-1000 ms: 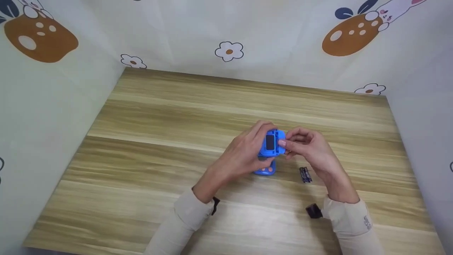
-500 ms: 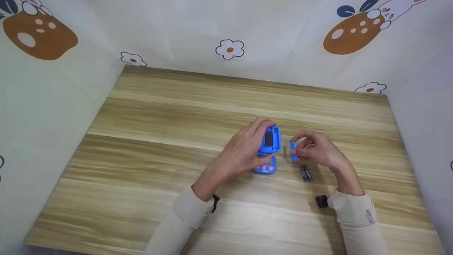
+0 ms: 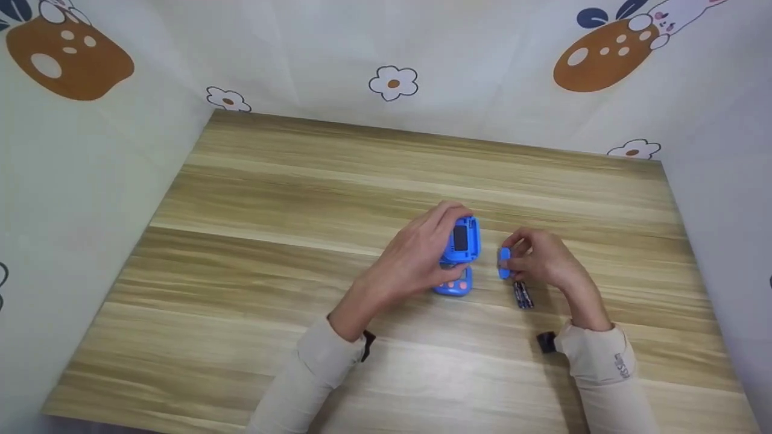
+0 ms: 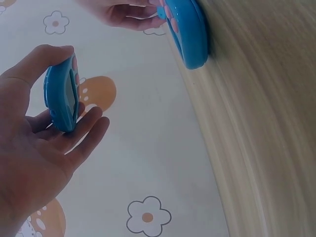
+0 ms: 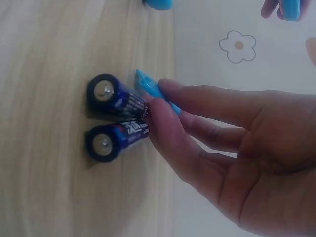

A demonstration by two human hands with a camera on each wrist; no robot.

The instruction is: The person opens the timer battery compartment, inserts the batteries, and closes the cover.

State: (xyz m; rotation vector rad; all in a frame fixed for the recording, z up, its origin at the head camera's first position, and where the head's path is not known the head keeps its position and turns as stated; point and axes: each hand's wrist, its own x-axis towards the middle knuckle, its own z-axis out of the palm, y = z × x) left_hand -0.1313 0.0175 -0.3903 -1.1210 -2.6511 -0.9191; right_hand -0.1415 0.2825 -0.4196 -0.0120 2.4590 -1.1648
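My left hand (image 3: pixel 416 253) grips a blue handheld device (image 3: pixel 473 247) between thumb and fingers, its back with an uncovered battery compartment facing up. In the left wrist view pink buttons and a screen show on the other side of this device (image 4: pixel 58 98). A second blue device (image 3: pixel 455 288) with pink buttons lies on the table just below it, partly hidden by my left thumb. My right hand (image 3: pixel 543 256) pinches a small blue battery cover (image 3: pixel 504 265) low over the table. Right beside those fingertips lie two dark blue batteries (image 5: pixel 121 98), side by side.
The wood-grain table (image 3: pixel 289 241) carries everything. Behind it and at both sides stands a pale wall covering (image 3: pixel 301 54) with flower and fruit prints. A black wrist camera (image 3: pixel 546 342) sits at my right cuff.
My right hand has pulled the battery cover off the held device, moved it to the right and lowered it near the batteries. My left hand has barely moved.
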